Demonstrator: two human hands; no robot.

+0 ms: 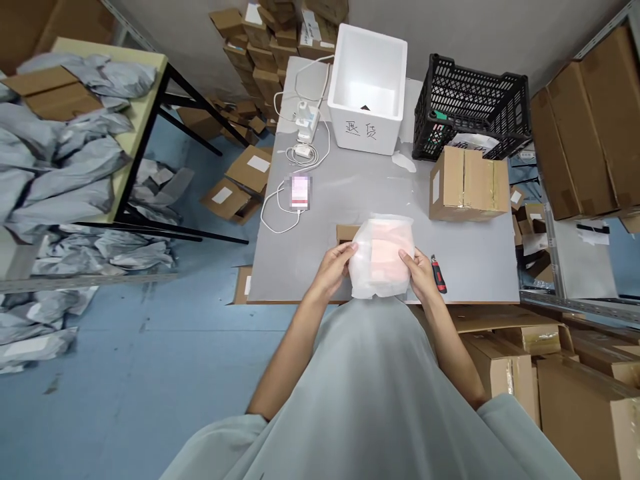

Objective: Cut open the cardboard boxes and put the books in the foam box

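A pink item in a white translucent wrap, a soft package (387,257), is held up flat over the front of the table. My left hand (334,267) pinches its left edge, thumb on top. On the right side, my right hand (420,270) grips it with the thumb pressed on the upper face. Behind the package a brown cardboard box (346,233) shows only in part. A red and black box cutter (439,275) lies just right of my right hand. What exactly the pink item is, I cannot make out.
On the grey table (350,187) stand a white foam box (367,127), a black plastic crate (470,100) and a taped carton (467,187). A phone (300,192) lies by a cable and power strip (307,123). Grey parcels (65,160) cover the left table; cartons (580,400) stack at right.
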